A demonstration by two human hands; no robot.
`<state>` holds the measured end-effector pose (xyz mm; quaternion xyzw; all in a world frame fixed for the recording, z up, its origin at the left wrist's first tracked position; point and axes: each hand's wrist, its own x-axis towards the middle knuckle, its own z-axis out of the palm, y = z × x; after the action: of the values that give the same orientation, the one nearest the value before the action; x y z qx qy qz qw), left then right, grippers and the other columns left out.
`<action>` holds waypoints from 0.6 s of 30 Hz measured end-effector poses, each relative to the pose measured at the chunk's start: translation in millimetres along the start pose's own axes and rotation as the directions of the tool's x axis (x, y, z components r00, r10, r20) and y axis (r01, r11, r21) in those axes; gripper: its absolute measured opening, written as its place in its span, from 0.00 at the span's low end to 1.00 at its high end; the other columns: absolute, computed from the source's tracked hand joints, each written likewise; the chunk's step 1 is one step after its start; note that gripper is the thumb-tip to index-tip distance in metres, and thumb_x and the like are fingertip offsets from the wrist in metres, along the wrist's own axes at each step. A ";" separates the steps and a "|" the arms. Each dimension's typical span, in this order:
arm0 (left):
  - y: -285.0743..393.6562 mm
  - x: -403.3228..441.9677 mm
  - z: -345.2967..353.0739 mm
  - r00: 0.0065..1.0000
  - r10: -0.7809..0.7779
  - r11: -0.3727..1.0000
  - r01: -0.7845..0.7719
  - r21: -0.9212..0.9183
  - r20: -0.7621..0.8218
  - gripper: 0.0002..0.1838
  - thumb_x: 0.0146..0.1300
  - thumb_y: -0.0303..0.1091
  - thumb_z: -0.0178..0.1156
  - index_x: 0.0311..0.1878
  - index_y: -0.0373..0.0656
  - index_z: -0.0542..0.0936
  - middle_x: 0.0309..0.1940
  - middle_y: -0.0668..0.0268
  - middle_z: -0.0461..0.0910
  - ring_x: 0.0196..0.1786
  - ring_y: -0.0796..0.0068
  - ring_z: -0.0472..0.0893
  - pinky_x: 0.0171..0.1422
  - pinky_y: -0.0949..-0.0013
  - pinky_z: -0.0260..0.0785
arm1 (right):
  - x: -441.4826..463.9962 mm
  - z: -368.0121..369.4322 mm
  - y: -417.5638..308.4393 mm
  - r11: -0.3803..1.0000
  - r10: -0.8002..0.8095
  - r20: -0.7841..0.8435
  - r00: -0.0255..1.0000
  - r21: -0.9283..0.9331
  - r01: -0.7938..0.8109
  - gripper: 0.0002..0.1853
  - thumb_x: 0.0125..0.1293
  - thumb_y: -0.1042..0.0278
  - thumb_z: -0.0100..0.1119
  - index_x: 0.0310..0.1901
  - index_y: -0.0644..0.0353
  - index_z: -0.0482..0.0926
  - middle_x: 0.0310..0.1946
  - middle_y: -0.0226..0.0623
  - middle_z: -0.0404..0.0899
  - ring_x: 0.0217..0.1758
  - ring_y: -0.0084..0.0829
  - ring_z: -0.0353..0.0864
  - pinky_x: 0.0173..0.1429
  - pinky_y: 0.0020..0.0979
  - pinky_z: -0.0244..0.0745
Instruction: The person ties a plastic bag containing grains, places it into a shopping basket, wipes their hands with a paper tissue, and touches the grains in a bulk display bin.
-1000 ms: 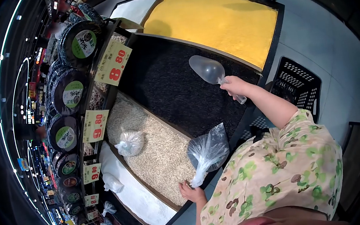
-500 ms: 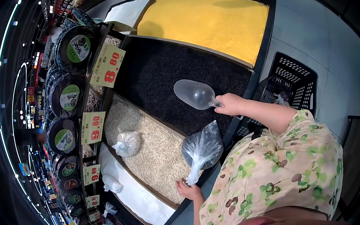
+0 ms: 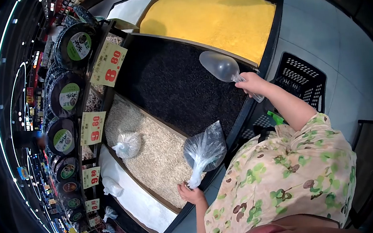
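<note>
My right hand (image 3: 251,84) is closed round the handle of a clear plastic scoop (image 3: 221,65). The scoop hangs over the right part of a bin of black grain (image 3: 164,73), close to the divider by the yellow grain. No grain shows in its bowl. Lower down, my left hand (image 3: 192,193) grips the gathered neck of a clear plastic bag (image 3: 205,153). The bag lies across the edge between the black grain and the pale grain (image 3: 151,174); how much is inside it is hard to tell.
A yellow grain bin (image 3: 213,20) lies beyond the black one. A tied bag (image 3: 128,144) sits on the pale grain. White grain (image 3: 146,207) fills another bin. Price signs (image 3: 109,65) and packaged goods line the left. A black basket (image 3: 301,79) stands at the right.
My right hand has moved the scoop up and to the right over the black grain, towards the yellow bin. My left hand keeps its hold on the bag's neck.
</note>
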<state>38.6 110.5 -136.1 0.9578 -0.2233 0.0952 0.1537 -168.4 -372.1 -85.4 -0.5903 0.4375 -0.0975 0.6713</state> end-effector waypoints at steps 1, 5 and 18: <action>0.3 0.5 -0.7 1.000 0.002 1.000 -0.002 -0.002 0.004 0.24 0.57 0.49 0.57 0.53 0.43 0.75 0.61 0.53 0.68 0.64 0.52 0.65 0.68 0.51 0.51 | 0.7 -3.4 2.5 0.999 0.017 0.022 1.000 0.032 -0.018 0.13 0.61 0.61 0.57 0.37 0.63 0.71 0.18 0.34 0.71 0.17 0.27 0.73 0.21 0.31 0.71; 3.0 0.5 -1.1 1.000 -0.003 1.000 0.003 0.005 0.008 0.24 0.57 0.48 0.57 0.53 0.43 0.75 0.61 0.53 0.67 0.64 0.52 0.65 0.68 0.51 0.51 | 8.0 -0.2 17.1 0.990 0.048 0.063 0.997 0.129 -0.056 0.13 0.62 0.59 0.56 0.36 0.62 0.71 0.20 0.33 0.69 0.20 0.27 0.72 0.21 0.31 0.71; 2.3 -0.1 -0.9 0.999 -0.035 0.999 0.035 0.006 0.015 0.25 0.58 0.51 0.56 0.53 0.43 0.75 0.62 0.55 0.66 0.65 0.53 0.64 0.69 0.52 0.50 | -13.2 49.5 19.5 0.983 0.070 0.098 0.993 0.160 -0.085 0.12 0.64 0.62 0.54 0.40 0.63 0.69 0.19 0.34 0.71 0.15 0.29 0.72 0.21 0.32 0.71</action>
<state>37.4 108.9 -134.8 0.9627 -0.2073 0.0860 0.1512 -149.1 -323.1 -100.2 -0.5194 0.4192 -0.0799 0.7403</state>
